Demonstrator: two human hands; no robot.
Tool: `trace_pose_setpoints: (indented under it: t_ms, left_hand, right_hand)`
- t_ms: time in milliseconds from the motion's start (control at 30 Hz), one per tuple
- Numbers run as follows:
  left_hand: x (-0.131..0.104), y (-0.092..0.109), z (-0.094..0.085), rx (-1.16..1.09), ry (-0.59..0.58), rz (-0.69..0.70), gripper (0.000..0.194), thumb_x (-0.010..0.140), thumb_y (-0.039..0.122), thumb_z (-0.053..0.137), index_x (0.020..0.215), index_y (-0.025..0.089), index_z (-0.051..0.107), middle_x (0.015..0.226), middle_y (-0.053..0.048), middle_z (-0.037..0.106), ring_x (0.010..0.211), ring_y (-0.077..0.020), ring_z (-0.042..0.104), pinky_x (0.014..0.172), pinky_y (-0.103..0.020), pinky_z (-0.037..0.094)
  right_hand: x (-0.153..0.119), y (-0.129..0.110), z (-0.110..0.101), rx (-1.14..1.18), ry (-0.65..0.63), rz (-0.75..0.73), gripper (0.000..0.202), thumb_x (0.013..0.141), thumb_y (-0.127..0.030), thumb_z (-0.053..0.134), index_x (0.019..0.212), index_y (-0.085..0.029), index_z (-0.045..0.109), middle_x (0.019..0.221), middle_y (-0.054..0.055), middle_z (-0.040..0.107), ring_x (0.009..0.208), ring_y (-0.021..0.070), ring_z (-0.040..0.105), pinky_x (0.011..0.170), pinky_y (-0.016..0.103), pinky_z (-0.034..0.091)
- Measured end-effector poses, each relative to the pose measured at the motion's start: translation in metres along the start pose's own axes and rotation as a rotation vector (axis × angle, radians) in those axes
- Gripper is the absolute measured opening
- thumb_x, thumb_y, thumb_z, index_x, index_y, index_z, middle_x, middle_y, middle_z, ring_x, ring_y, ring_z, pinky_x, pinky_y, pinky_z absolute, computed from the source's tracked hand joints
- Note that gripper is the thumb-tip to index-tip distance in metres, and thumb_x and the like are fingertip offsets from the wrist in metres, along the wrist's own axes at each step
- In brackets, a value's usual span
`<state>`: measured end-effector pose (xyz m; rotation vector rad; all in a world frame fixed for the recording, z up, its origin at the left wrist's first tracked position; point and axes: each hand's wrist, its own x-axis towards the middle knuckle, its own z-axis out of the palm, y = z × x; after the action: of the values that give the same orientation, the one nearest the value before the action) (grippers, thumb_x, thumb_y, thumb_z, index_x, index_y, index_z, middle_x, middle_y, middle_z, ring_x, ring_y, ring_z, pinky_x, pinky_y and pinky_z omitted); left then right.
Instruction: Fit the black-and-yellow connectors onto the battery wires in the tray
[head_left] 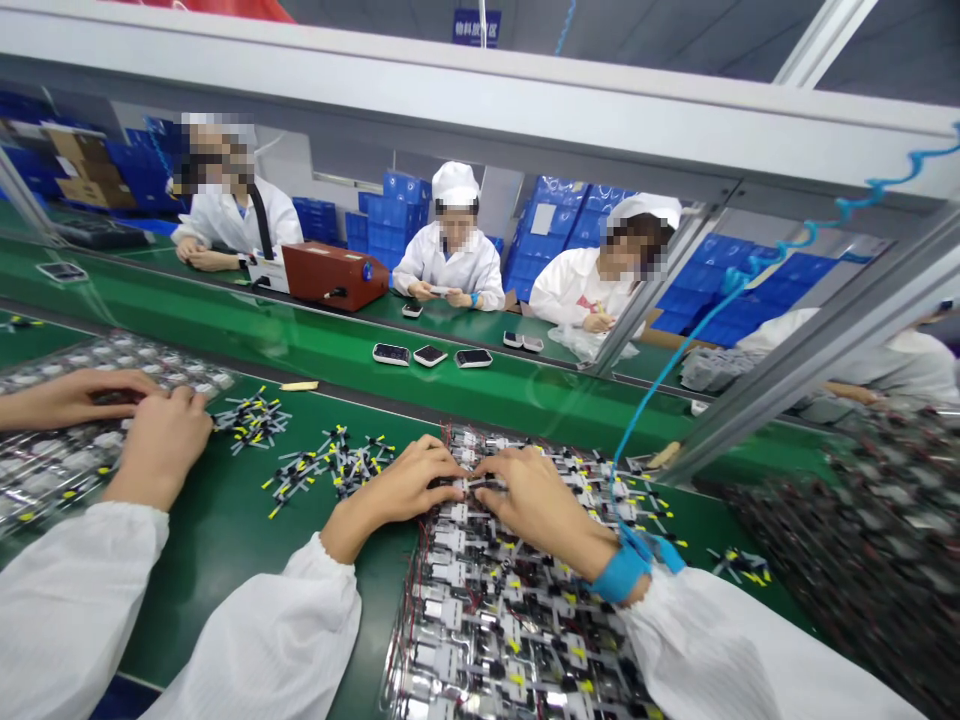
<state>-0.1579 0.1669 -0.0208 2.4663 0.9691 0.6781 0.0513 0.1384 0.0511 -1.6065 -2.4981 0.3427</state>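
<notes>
My left hand and my right hand meet over a clear plastic tray packed with rows of small white and black parts with thin red wires and yellow tips. Fingers of both hands pinch together near the tray's far end, and the small piece between them is mostly hidden. A blue wrist strap with a coiled blue cord is on my right wrist. Beside my left hand lies a loose pile of small grey, black and yellow-tipped pieces on the green table.
At left, a co-worker's hands work over another tray. Stacked trays stand at right. Beyond the table, a green conveyor carries several white devices; a metal post rises at right. Co-workers sit opposite.
</notes>
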Motion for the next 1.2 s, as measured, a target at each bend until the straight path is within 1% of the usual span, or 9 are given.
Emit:
trace_pose_setpoints:
  t_ms: [100, 333, 533, 633, 700, 800, 933, 1067, 1200]
  left_hand:
    - [-0.001, 0.003, -0.004, 0.000, 0.012, -0.013, 0.028, 0.094, 0.036, 0.063, 0.119, 0.025, 0.068, 0.110, -0.007, 0.065, 0.113, -0.0240, 0.047, 0.101, -0.038, 0.040]
    - [0.000, 0.005, -0.007, -0.018, -0.006, 0.039, 0.019, 0.097, 0.032, 0.057, 0.106, 0.025, 0.073, 0.109, -0.006, 0.066, 0.112, -0.0227, 0.049, 0.100, -0.036, 0.041]
    - [0.001, 0.009, -0.002, 0.043, -0.012, 0.037, 0.023, 0.095, 0.035, 0.061, 0.112, 0.025, 0.073, 0.111, -0.007, 0.066, 0.113, -0.0240, 0.050, 0.100, -0.037, 0.043]
    - [-0.003, 0.005, -0.016, 0.082, 0.029, 0.022, 0.024, 0.094, 0.035, 0.061, 0.113, 0.026, 0.073, 0.114, -0.006, 0.067, 0.115, -0.0241, 0.052, 0.101, -0.037, 0.042]
    - [-0.011, -0.004, -0.034, 0.145, 0.137, -0.047, 0.027, 0.097, 0.033, 0.054, 0.118, 0.025, 0.070, 0.117, -0.007, 0.067, 0.114, -0.0235, 0.054, 0.102, -0.038, 0.042]
    - [-0.030, -0.024, -0.062, 0.264, 0.257, -0.260, 0.032, 0.096, 0.025, 0.046, 0.119, 0.022, 0.068, 0.118, -0.007, 0.068, 0.112, -0.0248, 0.057, 0.101, -0.041, 0.041]
    - [-0.052, -0.041, -0.076, 0.321, 0.046, -0.565, 0.027, 0.083, 0.021, 0.054, 0.100, 0.026, 0.076, 0.109, -0.006, 0.073, 0.106, -0.0299, 0.062, 0.095, -0.041, 0.044]
    - [-0.054, -0.041, -0.074, 0.270, -0.032, -0.571, 0.023, 0.082, 0.025, 0.055, 0.088, 0.027, 0.077, 0.098, -0.005, 0.075, 0.096, -0.0279, 0.066, 0.088, -0.036, 0.046]
    - [-0.053, -0.036, -0.083, 0.153, 0.075, -0.496, 0.025, 0.087, 0.039, 0.054, 0.088, 0.026, 0.076, 0.097, -0.004, 0.075, 0.097, -0.0265, 0.066, 0.087, -0.032, 0.046]
  right_hand:
    - [-0.008, 0.011, -0.013, -0.029, 0.026, 0.029, 0.025, 0.094, -0.026, 0.058, 0.112, -0.020, 0.073, 0.114, 0.012, 0.067, 0.108, 0.0328, 0.057, 0.095, 0.044, 0.038]
    - [-0.021, 0.043, -0.027, 0.012, 0.014, 0.088, 0.023, 0.094, -0.030, 0.054, 0.106, -0.021, 0.073, 0.113, 0.008, 0.069, 0.106, 0.0278, 0.061, 0.093, 0.038, 0.041]
    - [-0.022, 0.042, -0.034, 0.077, 0.010, 0.126, 0.027, 0.093, -0.034, 0.051, 0.103, -0.021, 0.072, 0.111, 0.008, 0.069, 0.102, 0.0284, 0.063, 0.085, 0.036, 0.043]
    - [-0.023, 0.045, -0.037, 0.098, 0.038, 0.126, 0.029, 0.091, -0.038, 0.050, 0.101, -0.022, 0.072, 0.109, 0.008, 0.069, 0.101, 0.0286, 0.063, 0.084, 0.036, 0.044]
    - [-0.025, 0.052, -0.038, 0.113, 0.068, 0.127, 0.032, 0.090, -0.042, 0.049, 0.101, -0.023, 0.073, 0.107, 0.008, 0.070, 0.098, 0.0286, 0.064, 0.082, 0.037, 0.045]
    - [-0.032, 0.070, -0.040, 0.128, 0.127, 0.141, 0.038, 0.087, -0.048, 0.048, 0.100, -0.024, 0.074, 0.101, 0.008, 0.071, 0.092, 0.0283, 0.065, 0.078, 0.038, 0.047]
    - [-0.040, 0.091, -0.044, 0.137, 0.155, 0.176, 0.044, 0.086, -0.057, 0.047, 0.098, -0.025, 0.074, 0.100, 0.007, 0.072, 0.086, 0.0276, 0.066, 0.071, 0.036, 0.048]
    - [-0.045, 0.098, -0.048, 0.138, 0.162, 0.192, 0.045, 0.084, -0.059, 0.047, 0.096, -0.025, 0.075, 0.095, 0.007, 0.074, 0.081, 0.0272, 0.066, 0.068, 0.036, 0.048]
    - [-0.045, 0.092, -0.050, 0.138, 0.192, 0.173, 0.043, 0.083, -0.057, 0.048, 0.093, -0.026, 0.075, 0.091, 0.006, 0.074, 0.078, 0.0262, 0.067, 0.066, 0.035, 0.048]
